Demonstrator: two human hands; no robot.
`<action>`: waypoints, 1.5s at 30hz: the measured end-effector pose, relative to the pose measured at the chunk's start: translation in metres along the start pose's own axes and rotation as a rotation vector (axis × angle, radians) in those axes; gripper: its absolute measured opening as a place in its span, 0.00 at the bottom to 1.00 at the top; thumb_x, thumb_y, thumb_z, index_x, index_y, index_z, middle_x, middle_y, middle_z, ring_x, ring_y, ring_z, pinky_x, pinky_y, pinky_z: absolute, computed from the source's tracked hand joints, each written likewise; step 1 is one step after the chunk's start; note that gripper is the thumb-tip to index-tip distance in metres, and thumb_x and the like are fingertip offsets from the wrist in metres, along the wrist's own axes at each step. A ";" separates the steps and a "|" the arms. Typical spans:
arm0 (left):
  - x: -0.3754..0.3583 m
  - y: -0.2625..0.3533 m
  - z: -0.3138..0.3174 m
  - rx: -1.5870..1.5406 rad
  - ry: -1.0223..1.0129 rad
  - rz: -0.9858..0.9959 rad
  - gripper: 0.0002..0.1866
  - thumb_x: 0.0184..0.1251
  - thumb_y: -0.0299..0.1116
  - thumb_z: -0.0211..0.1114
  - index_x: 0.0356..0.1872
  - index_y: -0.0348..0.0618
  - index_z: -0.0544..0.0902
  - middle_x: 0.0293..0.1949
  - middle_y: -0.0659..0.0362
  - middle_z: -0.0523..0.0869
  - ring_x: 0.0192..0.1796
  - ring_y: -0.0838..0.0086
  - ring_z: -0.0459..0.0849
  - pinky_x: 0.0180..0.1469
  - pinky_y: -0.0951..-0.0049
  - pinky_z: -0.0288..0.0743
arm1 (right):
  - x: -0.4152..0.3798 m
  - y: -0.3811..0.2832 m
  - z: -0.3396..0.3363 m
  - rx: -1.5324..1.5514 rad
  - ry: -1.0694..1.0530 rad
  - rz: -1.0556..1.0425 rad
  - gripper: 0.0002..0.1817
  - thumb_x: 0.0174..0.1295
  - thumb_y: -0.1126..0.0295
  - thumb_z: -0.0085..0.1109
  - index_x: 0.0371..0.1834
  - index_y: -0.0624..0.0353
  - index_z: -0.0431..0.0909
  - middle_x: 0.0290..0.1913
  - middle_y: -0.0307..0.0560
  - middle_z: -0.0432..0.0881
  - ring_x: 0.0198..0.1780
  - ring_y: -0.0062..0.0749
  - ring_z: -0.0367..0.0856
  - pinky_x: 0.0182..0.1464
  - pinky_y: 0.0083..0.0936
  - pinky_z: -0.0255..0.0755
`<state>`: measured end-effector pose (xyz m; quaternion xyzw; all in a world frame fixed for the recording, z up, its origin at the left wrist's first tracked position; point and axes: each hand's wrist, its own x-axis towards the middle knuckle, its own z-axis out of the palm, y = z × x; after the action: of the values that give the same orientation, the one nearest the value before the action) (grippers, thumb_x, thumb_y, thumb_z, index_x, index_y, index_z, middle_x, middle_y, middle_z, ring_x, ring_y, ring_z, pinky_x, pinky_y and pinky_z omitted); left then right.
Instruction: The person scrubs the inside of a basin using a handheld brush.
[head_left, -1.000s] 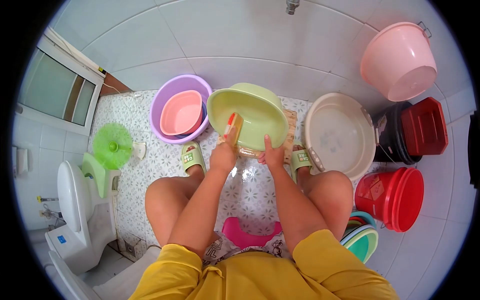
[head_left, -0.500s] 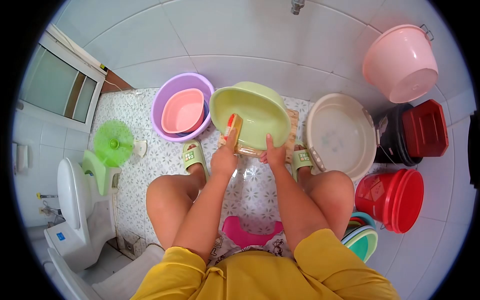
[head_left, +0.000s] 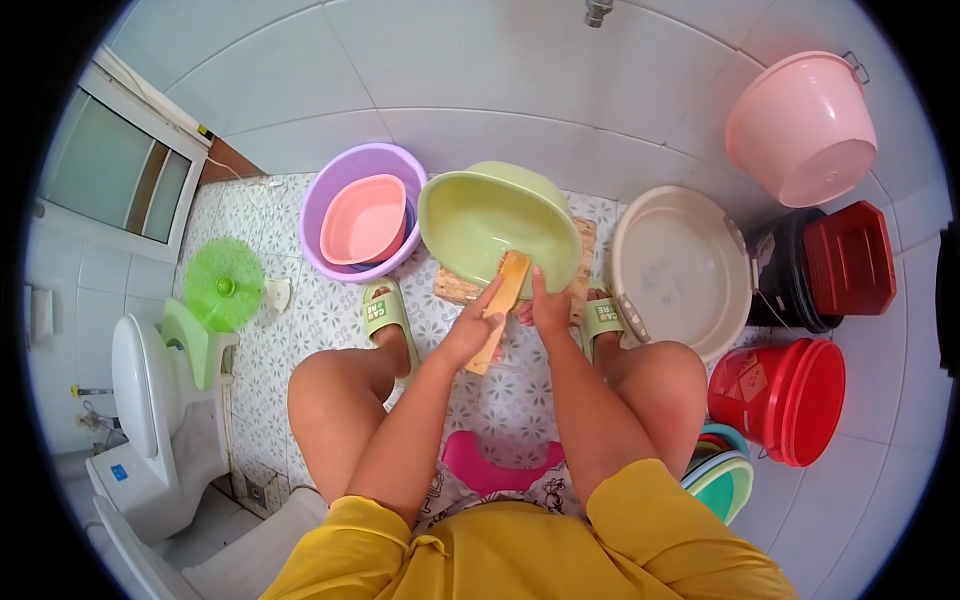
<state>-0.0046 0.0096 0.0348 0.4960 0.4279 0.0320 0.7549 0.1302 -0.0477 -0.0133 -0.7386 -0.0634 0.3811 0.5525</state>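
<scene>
A light green basin is tilted on its side on a wooden board, its hollow facing me. My right hand grips the lower right of its rim, thumb inside and fingers behind. In my left hand is a wooden brush with reddish bristles. The brush head lies at the basin's lower rim, close beside my right thumb, and its handle points down toward me.
A purple basin holding a pink basin stands at the left. On the right are a wide beige basin, a red bucket and a hanging pink bucket. A toilet stands far left.
My left hand has moved the brush down and right, from the basin's left inner side to its lower rim, and the brush's long handle now shows. My right hand keeps its hold.
</scene>
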 end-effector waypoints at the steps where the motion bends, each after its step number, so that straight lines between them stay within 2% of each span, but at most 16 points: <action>1: 0.001 0.002 -0.006 0.053 0.012 0.001 0.32 0.65 0.26 0.50 0.68 0.72 0.58 0.35 0.51 0.80 0.28 0.67 0.81 0.26 0.68 0.79 | 0.001 0.001 0.000 0.005 0.004 0.008 0.29 0.62 0.47 0.52 0.28 0.69 0.76 0.12 0.49 0.75 0.11 0.31 0.75 0.11 0.23 0.69; 2: 0.003 0.004 -0.012 0.051 0.011 0.000 0.32 0.65 0.26 0.50 0.68 0.72 0.58 0.35 0.51 0.80 0.28 0.67 0.81 0.26 0.68 0.79 | 0.002 0.002 0.000 0.010 0.008 0.017 0.28 0.62 0.47 0.52 0.28 0.69 0.76 0.12 0.49 0.75 0.10 0.30 0.75 0.11 0.23 0.68; 5: 0.004 0.013 -0.028 0.870 0.408 0.086 0.34 0.60 0.29 0.51 0.68 0.69 0.57 0.37 0.42 0.82 0.40 0.51 0.83 0.43 0.56 0.76 | 0.003 0.002 0.000 0.000 -0.004 0.031 0.28 0.62 0.48 0.52 0.29 0.69 0.75 0.12 0.50 0.75 0.10 0.30 0.74 0.10 0.22 0.67; 9: -0.003 0.021 -0.024 1.074 0.539 0.124 0.33 0.61 0.28 0.51 0.68 0.69 0.57 0.37 0.40 0.82 0.39 0.48 0.82 0.43 0.53 0.75 | 0.001 0.000 0.001 0.013 0.006 0.017 0.28 0.62 0.48 0.52 0.29 0.70 0.75 0.11 0.50 0.74 0.09 0.29 0.74 0.10 0.22 0.66; 12: -0.001 0.005 -0.017 0.841 0.388 0.079 0.33 0.63 0.28 0.51 0.68 0.70 0.57 0.39 0.42 0.82 0.34 0.54 0.83 0.37 0.57 0.78 | 0.000 0.000 0.000 0.028 -0.008 0.008 0.27 0.62 0.49 0.52 0.30 0.69 0.75 0.11 0.49 0.74 0.09 0.29 0.74 0.10 0.22 0.66; 15: -0.006 0.001 -0.001 0.028 -0.069 -0.026 0.31 0.67 0.28 0.50 0.68 0.71 0.57 0.39 0.52 0.80 0.27 0.73 0.79 0.25 0.72 0.77 | 0.001 0.001 0.000 0.015 -0.006 0.005 0.26 0.62 0.49 0.52 0.32 0.68 0.76 0.11 0.48 0.74 0.09 0.30 0.74 0.10 0.22 0.66; 19: -0.005 -0.008 -0.004 -0.055 -0.079 -0.132 0.32 0.65 0.28 0.52 0.68 0.71 0.57 0.41 0.50 0.81 0.31 0.67 0.83 0.30 0.68 0.78 | -0.001 0.000 0.000 0.018 0.002 -0.019 0.26 0.62 0.48 0.51 0.34 0.67 0.75 0.11 0.48 0.74 0.10 0.30 0.74 0.10 0.22 0.67; 21: 0.003 -0.019 -0.016 0.654 0.204 0.427 0.36 0.60 0.26 0.54 0.68 0.71 0.57 0.40 0.47 0.82 0.37 0.59 0.84 0.38 0.63 0.78 | -0.001 -0.001 0.000 0.016 -0.002 -0.013 0.26 0.62 0.48 0.51 0.34 0.68 0.75 0.11 0.49 0.74 0.10 0.30 0.74 0.10 0.22 0.67; 24: -0.008 0.008 -0.026 1.046 0.417 0.096 0.39 0.55 0.25 0.55 0.68 0.71 0.56 0.41 0.45 0.82 0.42 0.54 0.83 0.45 0.57 0.75 | 0.000 -0.002 -0.002 0.010 -0.022 0.005 0.27 0.62 0.49 0.51 0.35 0.69 0.75 0.11 0.49 0.74 0.10 0.29 0.74 0.10 0.21 0.67; 26: -0.012 0.012 -0.028 1.082 0.462 0.065 0.41 0.51 0.22 0.54 0.68 0.69 0.56 0.42 0.45 0.82 0.41 0.53 0.83 0.46 0.55 0.75 | 0.001 -0.001 -0.002 0.018 -0.040 -0.012 0.27 0.62 0.48 0.51 0.35 0.69 0.75 0.11 0.49 0.74 0.09 0.29 0.74 0.10 0.21 0.67; 29: -0.015 0.009 -0.022 1.119 0.525 0.175 0.35 0.62 0.24 0.52 0.69 0.69 0.55 0.31 0.45 0.83 0.34 0.55 0.83 0.37 0.56 0.76 | 0.000 -0.001 -0.001 0.019 -0.024 0.002 0.28 0.62 0.48 0.51 0.34 0.69 0.75 0.11 0.49 0.74 0.09 0.29 0.74 0.10 0.21 0.67; 31: -0.023 0.014 -0.011 0.600 0.277 -0.044 0.36 0.61 0.24 0.53 0.68 0.73 0.56 0.38 0.46 0.82 0.32 0.62 0.84 0.31 0.63 0.79 | 0.001 0.000 -0.001 0.009 -0.017 0.006 0.28 0.62 0.48 0.51 0.33 0.69 0.76 0.11 0.49 0.75 0.09 0.29 0.74 0.10 0.22 0.67; 34: -0.021 -0.007 0.004 0.285 0.057 0.161 0.34 0.65 0.25 0.51 0.68 0.74 0.56 0.38 0.49 0.82 0.27 0.70 0.82 0.26 0.69 0.79 | 0.001 0.001 -0.001 0.003 -0.012 -0.016 0.27 0.62 0.48 0.51 0.31 0.69 0.76 0.11 0.49 0.75 0.09 0.30 0.74 0.10 0.22 0.67; 35: -0.022 -0.011 0.006 0.135 -0.004 0.015 0.34 0.65 0.23 0.51 0.68 0.73 0.57 0.41 0.50 0.82 0.27 0.74 0.81 0.27 0.71 0.79 | 0.000 0.000 -0.002 0.007 -0.006 -0.039 0.27 0.62 0.48 0.51 0.30 0.68 0.77 0.11 0.49 0.75 0.09 0.30 0.74 0.10 0.22 0.67; 39: -0.020 -0.017 -0.001 0.005 -0.027 0.047 0.35 0.64 0.24 0.52 0.68 0.73 0.57 0.37 0.50 0.82 0.27 0.74 0.81 0.25 0.72 0.78 | -0.001 -0.001 -0.001 0.019 0.004 -0.025 0.27 0.62 0.48 0.51 0.30 0.69 0.76 0.12 0.49 0.75 0.09 0.30 0.74 0.10 0.22 0.67; 45: -0.014 0.001 -0.029 1.037 0.498 0.208 0.36 0.61 0.24 0.53 0.68 0.72 0.56 0.31 0.44 0.83 0.33 0.56 0.83 0.37 0.56 0.76 | -0.002 -0.005 -0.001 0.006 -0.015 -0.028 0.28 0.63 0.48 0.50 0.32 0.69 0.76 0.11 0.49 0.75 0.09 0.29 0.74 0.09 0.21 0.66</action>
<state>-0.0328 0.0244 0.0398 0.8178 0.5011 0.0079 0.2829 0.1305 -0.0479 -0.0080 -0.7331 -0.0767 0.3787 0.5596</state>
